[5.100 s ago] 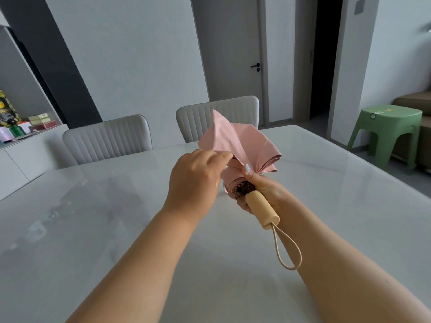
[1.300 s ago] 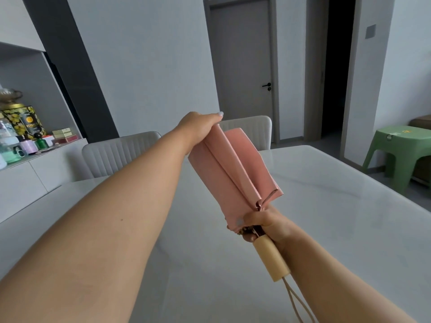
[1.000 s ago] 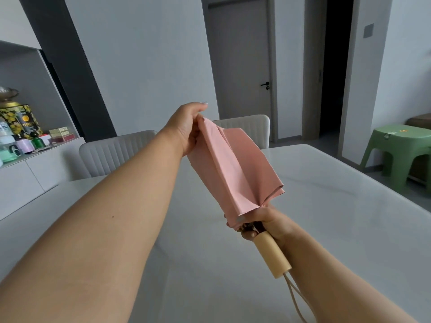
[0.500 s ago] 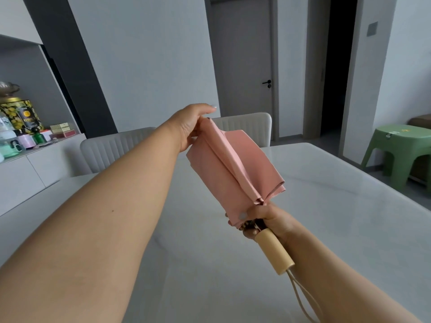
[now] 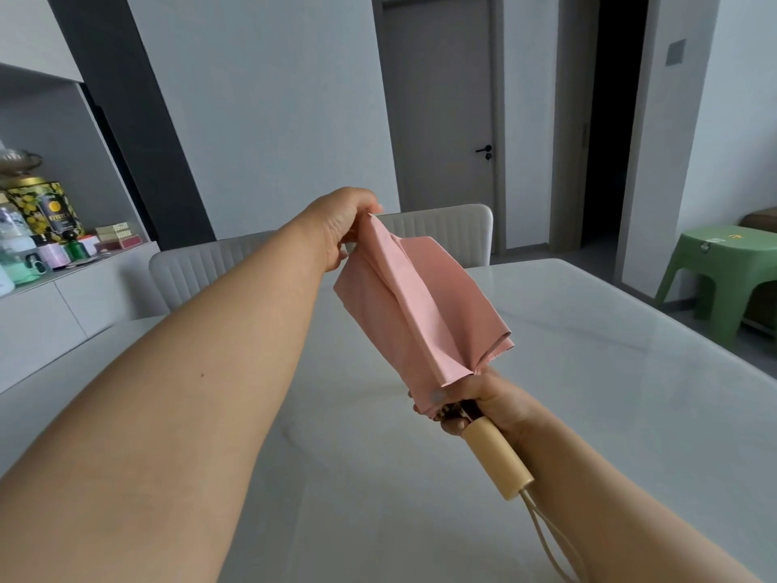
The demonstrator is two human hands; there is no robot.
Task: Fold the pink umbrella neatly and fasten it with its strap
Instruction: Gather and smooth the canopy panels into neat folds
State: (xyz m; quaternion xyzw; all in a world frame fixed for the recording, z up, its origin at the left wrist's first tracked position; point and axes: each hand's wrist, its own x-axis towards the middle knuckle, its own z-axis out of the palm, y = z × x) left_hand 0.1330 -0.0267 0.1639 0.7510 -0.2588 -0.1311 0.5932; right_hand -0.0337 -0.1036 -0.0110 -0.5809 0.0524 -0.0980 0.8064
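The pink umbrella (image 5: 420, 313) is collapsed and held up above the white table (image 5: 609, 393), its canopy stretched into long flat pleats. My left hand (image 5: 342, 223) pinches the far tip of one fabric fold and pulls it taut, away from me. My right hand (image 5: 483, 399) grips the umbrella where the canopy meets the pale wooden handle (image 5: 498, 460), whose cord loop (image 5: 546, 544) hangs down. The strap is not visible.
Two pale padded chairs (image 5: 441, 225) stand at the table's far side. A sideboard (image 5: 63, 288) with tins and small jars lies at the left. A green plastic stool (image 5: 723, 263) stands at the right near a doorway.
Over five seconds my left hand went from bunched fabric near the handle to a fold's tip, drawing it out straight. In the last second it smoothed the pleats; the strap seen earlier is hidden.
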